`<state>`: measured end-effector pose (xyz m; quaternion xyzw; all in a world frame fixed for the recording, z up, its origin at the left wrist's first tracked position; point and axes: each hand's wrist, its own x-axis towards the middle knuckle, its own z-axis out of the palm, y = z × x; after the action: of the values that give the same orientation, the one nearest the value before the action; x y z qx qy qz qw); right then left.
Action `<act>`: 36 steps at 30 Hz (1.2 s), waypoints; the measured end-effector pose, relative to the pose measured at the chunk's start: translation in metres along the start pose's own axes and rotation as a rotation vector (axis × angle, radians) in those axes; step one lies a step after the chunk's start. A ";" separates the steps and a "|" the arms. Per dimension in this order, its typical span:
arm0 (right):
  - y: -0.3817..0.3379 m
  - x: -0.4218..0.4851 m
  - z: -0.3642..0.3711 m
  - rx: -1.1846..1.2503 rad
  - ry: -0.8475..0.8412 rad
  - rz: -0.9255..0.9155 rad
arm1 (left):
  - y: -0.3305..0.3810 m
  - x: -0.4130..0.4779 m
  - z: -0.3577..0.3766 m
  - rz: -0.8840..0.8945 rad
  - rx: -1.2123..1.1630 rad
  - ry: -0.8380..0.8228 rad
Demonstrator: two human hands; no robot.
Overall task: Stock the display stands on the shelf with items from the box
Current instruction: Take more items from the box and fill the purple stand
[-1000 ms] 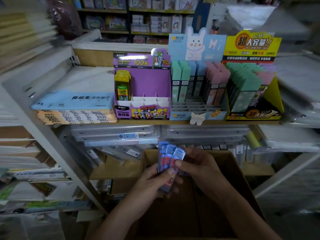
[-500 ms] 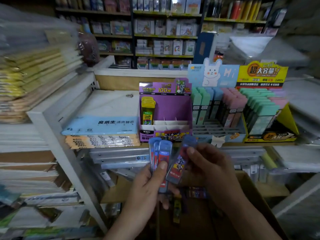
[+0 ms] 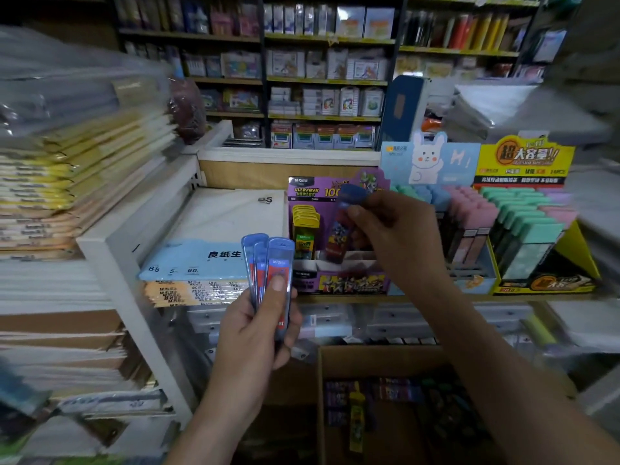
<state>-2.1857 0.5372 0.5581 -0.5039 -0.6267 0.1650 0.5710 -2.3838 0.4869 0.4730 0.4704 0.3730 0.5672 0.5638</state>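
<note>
My left hand point(image 3: 258, 330) grips a fan of three blue-and-red lead cases point(image 3: 268, 263) upright, below and left of the purple display stand point(image 3: 335, 273). My right hand point(image 3: 392, 229) pinches one more blue-capped case point(image 3: 340, 229) and holds it over the stand's white slots, just right of the yellow cases point(image 3: 303, 229) standing in its left column. The cardboard box point(image 3: 335, 364) with several more cases lies open at the bottom right.
Right of the purple stand are a blue rabbit stand point(image 3: 432, 162) and a yellow stand point(image 3: 523, 156), both holding pastel cases. Paper packs point(image 3: 201, 263) lie on the shelf to the left. A white shelf post point(image 3: 134, 297) rises beside my left hand.
Both hands rose from the box to shelf height. My right hand took one case from the bundle and carried it up and right to the purple stand.
</note>
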 end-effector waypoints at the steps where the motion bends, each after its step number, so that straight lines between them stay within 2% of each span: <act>1: -0.001 0.004 0.001 -0.008 0.008 -0.001 | 0.001 0.001 -0.001 0.000 0.001 0.000; 5: -0.004 0.017 0.003 -0.107 0.042 -0.045 | 0.004 0.004 -0.004 -0.009 -0.003 -0.005; 11: 0.005 0.022 0.011 -0.199 -0.056 0.016 | 0.011 0.006 -0.001 0.002 -0.057 -0.024; 22: 0.008 0.027 0.016 -0.070 -0.054 0.042 | 0.014 0.006 0.000 -0.015 -0.127 -0.040; 26: 0.013 0.024 0.018 -0.072 -0.068 0.110 | 0.012 0.008 0.000 -0.044 -0.185 -0.032; 36: 0.020 0.017 0.026 -0.415 -0.063 0.144 | 0.013 0.008 0.006 -0.035 -0.117 -0.014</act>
<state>-2.1974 0.5697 0.5438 -0.6487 -0.6271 0.0882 0.4220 -2.3811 0.4931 0.4875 0.4338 0.3434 0.5748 0.6029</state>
